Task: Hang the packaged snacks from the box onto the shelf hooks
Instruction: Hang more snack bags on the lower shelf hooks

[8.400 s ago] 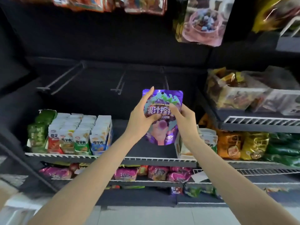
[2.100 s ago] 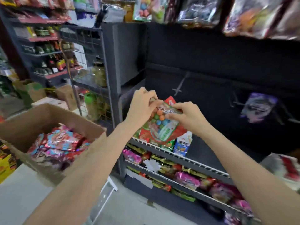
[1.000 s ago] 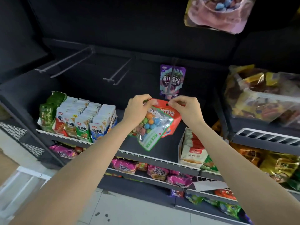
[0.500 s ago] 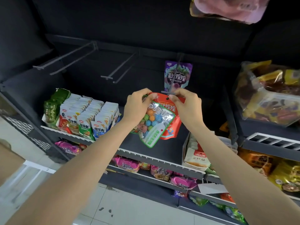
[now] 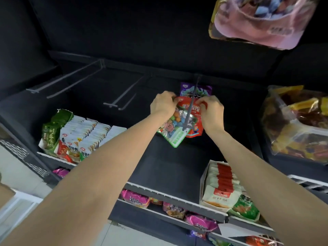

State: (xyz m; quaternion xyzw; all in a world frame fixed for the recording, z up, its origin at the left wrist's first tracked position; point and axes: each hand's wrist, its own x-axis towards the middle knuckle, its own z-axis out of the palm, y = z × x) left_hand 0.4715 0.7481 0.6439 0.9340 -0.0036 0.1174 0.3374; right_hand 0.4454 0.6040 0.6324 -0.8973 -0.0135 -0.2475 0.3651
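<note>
Red snack packs (image 5: pixel 192 110) pinched by both hands (image 5: pixel 164 105); hook (image 5: pixel 190 107) across them; purple pouch (image 5: pixel 204 90) seemingly behind.

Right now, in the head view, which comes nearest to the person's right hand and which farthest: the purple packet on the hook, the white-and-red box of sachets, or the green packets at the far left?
From the right hand:
1. Purple packet, just up-left, behind the red packets.
2. White-and-red box, below on the shelf.
3. Green packets, far left end.
</note>
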